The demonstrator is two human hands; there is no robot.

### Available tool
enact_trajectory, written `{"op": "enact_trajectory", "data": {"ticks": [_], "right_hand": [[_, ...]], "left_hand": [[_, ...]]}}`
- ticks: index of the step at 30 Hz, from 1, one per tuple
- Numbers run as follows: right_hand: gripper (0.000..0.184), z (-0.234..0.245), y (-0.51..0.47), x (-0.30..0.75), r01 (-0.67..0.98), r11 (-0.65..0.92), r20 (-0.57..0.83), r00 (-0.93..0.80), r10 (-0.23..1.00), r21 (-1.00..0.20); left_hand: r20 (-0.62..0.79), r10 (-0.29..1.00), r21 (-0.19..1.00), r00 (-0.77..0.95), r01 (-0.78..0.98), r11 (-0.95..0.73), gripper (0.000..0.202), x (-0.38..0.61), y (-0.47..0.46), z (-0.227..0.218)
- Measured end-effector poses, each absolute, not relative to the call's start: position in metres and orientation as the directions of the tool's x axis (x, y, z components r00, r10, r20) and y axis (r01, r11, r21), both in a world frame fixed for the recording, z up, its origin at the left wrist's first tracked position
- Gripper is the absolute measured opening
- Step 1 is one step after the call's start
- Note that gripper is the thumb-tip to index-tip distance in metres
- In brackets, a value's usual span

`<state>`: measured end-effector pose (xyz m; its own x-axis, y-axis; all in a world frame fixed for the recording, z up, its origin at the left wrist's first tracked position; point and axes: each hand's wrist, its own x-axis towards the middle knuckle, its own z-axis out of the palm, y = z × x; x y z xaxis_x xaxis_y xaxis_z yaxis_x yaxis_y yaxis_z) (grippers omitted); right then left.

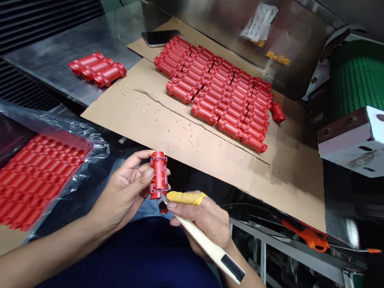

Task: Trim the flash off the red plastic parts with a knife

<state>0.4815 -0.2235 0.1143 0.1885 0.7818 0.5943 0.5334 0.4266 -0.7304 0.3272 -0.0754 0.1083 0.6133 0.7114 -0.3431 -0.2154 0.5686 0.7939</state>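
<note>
My left hand (125, 192) is closed around a small red plastic part (158, 174), held upright above my lap. My right hand (203, 219) grips a cream-handled knife (209, 247). Its blade tip touches the lower end of the red part. A yellow finger cot (183, 197) covers my right index finger, which lies along the blade. Rows of the same red parts (219, 92) lie on a cardboard sheet (165, 125) on the bench ahead.
A plastic-lined box of red parts (25, 175) sits at my left. A small pile of red parts (97, 68) and a phone (160, 37) lie on the steel table. A green conveyor (378, 87) stands at right, with orange-handled pliers (309, 236) below it.
</note>
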Motion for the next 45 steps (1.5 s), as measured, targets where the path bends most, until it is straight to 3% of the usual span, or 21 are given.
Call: {"op": "enact_trajectory", "data": {"ticks": [7,18,21,25,27,29,31,32,36,41,45], "right_hand": [[0.039,0.117,-0.225,0.482,0.513,0.419,0.584,0.213,0.783,-0.749],[0.042,0.118,-0.226,0.483,0.505,0.403,0.55,0.181,0.815,-0.764],[0.036,0.12,-0.224,0.487,0.605,0.4,0.564,0.099,0.82,-0.688],[0.031,0.115,-0.221,0.489,0.763,0.426,0.597,-0.066,0.799,-0.486],[0.034,0.107,-0.222,0.489,0.771,0.395,0.64,0.021,0.768,-0.5],[0.036,0.1,-0.222,0.487,0.709,0.32,0.672,0.288,0.682,-0.628],[0.035,0.098,-0.223,0.485,0.564,0.288,0.605,0.525,0.599,-0.774],[0.033,0.099,-0.223,0.484,0.492,0.304,0.563,0.559,0.609,-0.816],[0.031,0.111,-0.221,0.479,0.425,0.431,0.569,0.283,0.772,-0.796],[0.037,0.113,-0.219,0.479,0.53,0.496,0.644,0.13,0.754,-0.688],[0.039,0.112,-0.219,0.484,0.539,0.486,0.599,0.043,0.8,-0.688]], "left_hand": [[-0.349,0.677,0.776,0.648,-0.206,0.597,0.05,0.323,-0.073,0.108],[-0.362,0.685,0.782,0.632,-0.194,0.592,0.052,0.324,-0.075,0.108],[-0.378,0.68,0.777,0.628,-0.184,0.602,0.05,0.326,-0.075,0.107],[-0.425,0.661,0.761,0.618,-0.152,0.631,0.047,0.33,-0.075,0.11],[-0.44,0.651,0.745,0.618,-0.154,0.649,0.046,0.33,-0.075,0.112],[-0.447,0.644,0.734,0.621,-0.158,0.661,0.047,0.33,-0.075,0.114],[-0.453,0.631,0.727,0.63,-0.15,0.67,0.049,0.329,-0.074,0.115],[-0.458,0.617,0.72,0.64,-0.14,0.68,0.05,0.329,-0.074,0.115],[-0.483,0.573,0.693,0.662,-0.111,0.713,0.049,0.331,-0.075,0.116],[-0.499,0.571,0.706,0.652,-0.076,0.704,0.047,0.332,-0.075,0.119],[-0.55,0.447,0.65,0.706,0.026,0.759,0.046,0.331,-0.072,0.118]]}}
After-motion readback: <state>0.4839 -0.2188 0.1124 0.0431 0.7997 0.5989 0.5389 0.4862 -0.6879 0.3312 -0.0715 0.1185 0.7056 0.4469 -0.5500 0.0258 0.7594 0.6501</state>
